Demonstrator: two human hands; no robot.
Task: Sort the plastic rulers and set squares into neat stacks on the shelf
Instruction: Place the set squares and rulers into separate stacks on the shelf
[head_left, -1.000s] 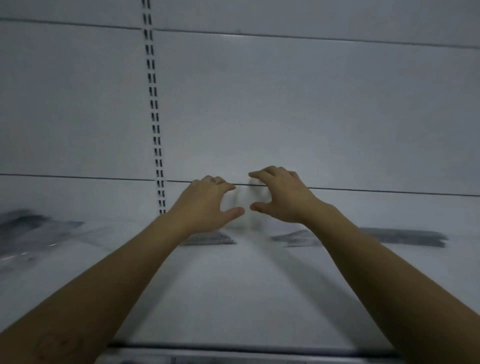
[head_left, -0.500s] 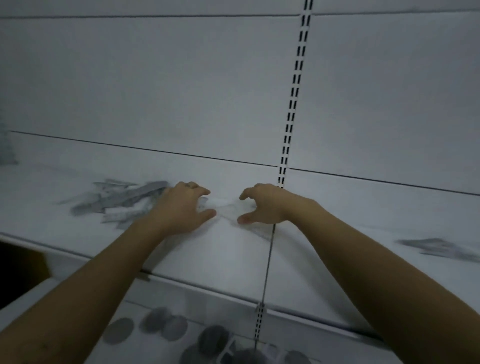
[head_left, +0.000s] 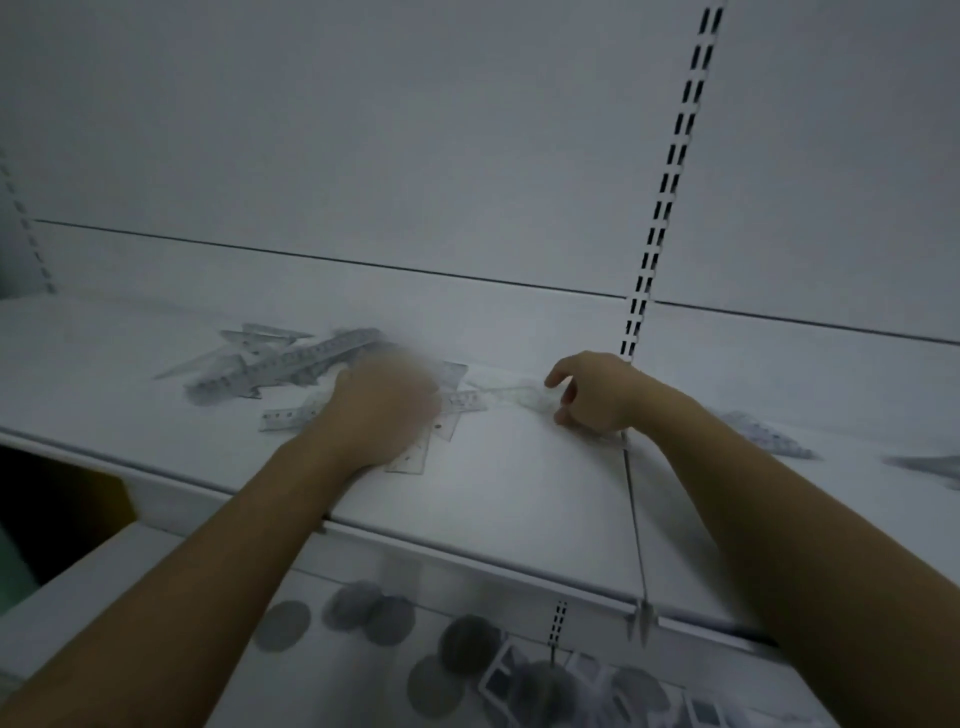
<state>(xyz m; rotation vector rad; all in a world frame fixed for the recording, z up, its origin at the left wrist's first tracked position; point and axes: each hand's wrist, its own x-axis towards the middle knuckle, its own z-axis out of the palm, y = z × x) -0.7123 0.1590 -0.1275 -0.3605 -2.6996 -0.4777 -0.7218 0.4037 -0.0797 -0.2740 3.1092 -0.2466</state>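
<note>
**Q:** Location of the left hand (head_left: 382, 410)?

**A:** Centre of frame, blurred. It lies over loose clear rulers (head_left: 288, 418) on the white shelf (head_left: 519, 493). Whether it grips them cannot be determined.

**Q:** Right hand (head_left: 592, 395)?

**A:** Right of centre, below the slotted upright (head_left: 670, 176). Index finger and thumb are curved, with their tips at a blurred clear plastic piece (head_left: 519, 395). Contact is not confirmed.

**Q:** Other stock?

**A:** A jumbled pile of rulers and set squares (head_left: 280, 364) sits left of centre. Further rulers (head_left: 769, 436) lie at the right edge. Round dark items (head_left: 280, 626) sit on the lower level, bottom of frame.
</note>
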